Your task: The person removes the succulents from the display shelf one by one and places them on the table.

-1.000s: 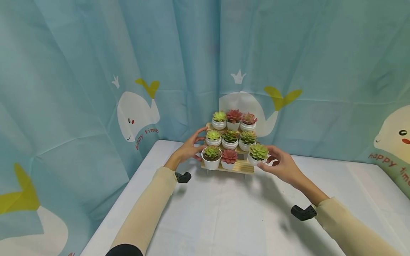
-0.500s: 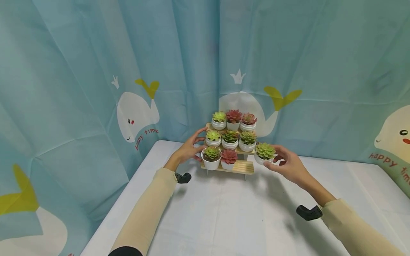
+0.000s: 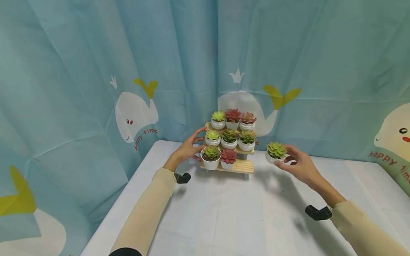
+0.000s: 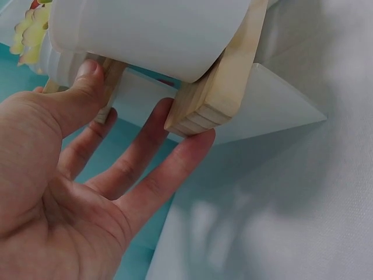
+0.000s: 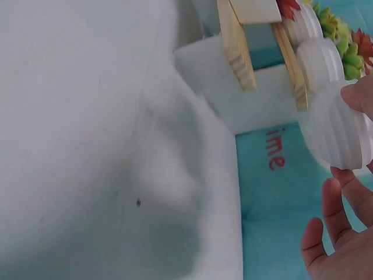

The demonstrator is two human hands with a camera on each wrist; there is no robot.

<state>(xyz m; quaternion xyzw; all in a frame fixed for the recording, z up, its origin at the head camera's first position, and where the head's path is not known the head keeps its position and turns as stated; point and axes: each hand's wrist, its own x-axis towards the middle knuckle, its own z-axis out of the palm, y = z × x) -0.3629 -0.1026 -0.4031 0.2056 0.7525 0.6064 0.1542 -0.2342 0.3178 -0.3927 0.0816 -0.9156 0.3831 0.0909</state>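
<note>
My right hand pinches a small potted succulent, green rosette in a white pot, held in the air to the right of a three-tier wooden stand. In the right wrist view its ribbed white pot sits between thumb and fingers. At the stand's left side is my left hand; in the left wrist view its fairly straight fingers touch the end of a wooden shelf, thumb by the tier above. Several potted succulents fill the upper tiers; a green one and a red one stand on the bottom tier.
The stand rests on a white-covered table near its back edge. Behind and to the left hangs a blue curtain with whale prints. On the bottom tier, bare wood shows right of the red succulent.
My right hand has moved right, carrying the green succulent away from the front right of the stand. My left hand has stayed at the stand's left side.
</note>
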